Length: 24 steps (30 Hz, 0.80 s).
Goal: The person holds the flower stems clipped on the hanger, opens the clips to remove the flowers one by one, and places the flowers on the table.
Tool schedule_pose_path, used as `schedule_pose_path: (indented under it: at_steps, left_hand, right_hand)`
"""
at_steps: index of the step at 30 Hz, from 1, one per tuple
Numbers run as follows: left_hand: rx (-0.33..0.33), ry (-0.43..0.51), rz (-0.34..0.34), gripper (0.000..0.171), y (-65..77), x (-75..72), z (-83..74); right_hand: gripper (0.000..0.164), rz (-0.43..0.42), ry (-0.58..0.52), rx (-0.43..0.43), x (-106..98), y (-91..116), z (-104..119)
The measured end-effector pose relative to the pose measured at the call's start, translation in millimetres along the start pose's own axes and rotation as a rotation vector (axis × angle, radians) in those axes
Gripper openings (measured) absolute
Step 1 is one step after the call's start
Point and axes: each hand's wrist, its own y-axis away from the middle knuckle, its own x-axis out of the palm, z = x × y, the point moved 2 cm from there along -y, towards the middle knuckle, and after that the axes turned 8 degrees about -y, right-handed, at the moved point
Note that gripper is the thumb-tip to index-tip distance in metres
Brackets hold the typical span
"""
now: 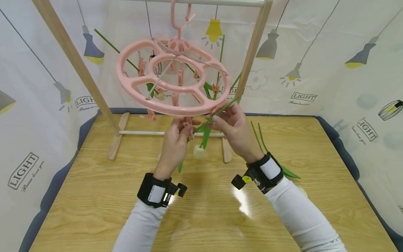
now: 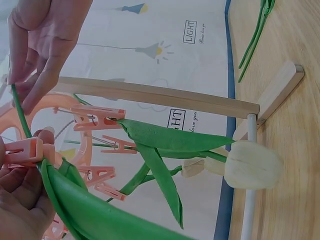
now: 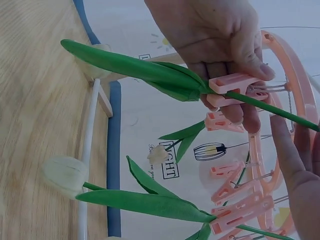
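Note:
My left hand [image 1: 177, 141] grips a pink clothespin [image 3: 235, 85] under the front rim of a round pink drying hanger [image 1: 151, 105]. The stem of an artificial tulip [image 3: 272, 107] runs through the clothespin's jaws, its green leaf [image 2: 100, 200] pointing down. Higher on that stem, my right hand [image 1: 234, 129] pinches it between thumb and fingers near its upper end. Another white tulip [image 2: 252, 165] hangs head down from a neighbouring clothespin [image 2: 100, 117]. Farther back on the hanger, a smaller-looking tulip [image 3: 159, 154] is clipped too.
The hanger hooks onto the top bar [image 1: 220, 2] of a wooden stand, whose posts [image 1: 70, 59] flank it. A white lower rod [image 1: 141, 133] spans the feet. Tulip stems and a leaf [image 1: 290, 172] lie on the wooden table [image 1: 204, 217], partly behind my right forearm.

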Motion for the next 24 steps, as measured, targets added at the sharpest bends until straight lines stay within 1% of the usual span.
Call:
schedule_pose_path:
  at_steps: [2, 6, 10, 14, 18, 24]
  left_hand:
    - [-0.001, 0.003, -0.003, 0.023, 0.2, -0.1, 0.0]
    - [-0.006, 0.001, -0.003, 0.023, 0.3, -0.1, 0.2]
    - [-0.010, 0.012, 0.001, 0.023, 0.3, 0.5, 1.0]
    - [0.000, 0.037, -0.003, 0.023, 0.5, 1.3, 0.6]
    - [0.012, 0.061, -0.006, 0.024, 1.0, 2.2, -0.4]
    - [0.014, 0.059, -0.017, 0.021, 1.9, 1.1, 0.4]
  right_hand:
    - [0.025, 0.004, 0.023, 0.002, 1, 0, -1]
    - [0.027, 0.002, 0.039, -0.022, 1, 0, -2]
    - [0.032, 0.024, 0.048, -0.060, 3, 1, -4]
    - [0.040, 0.056, 0.043, -0.106, 8, 2, -6]
    - [0.044, 0.059, 0.046, -0.138, 11, 1, -6]
    - [0.036, 0.036, 0.071, -0.112, 12, 0, -6]
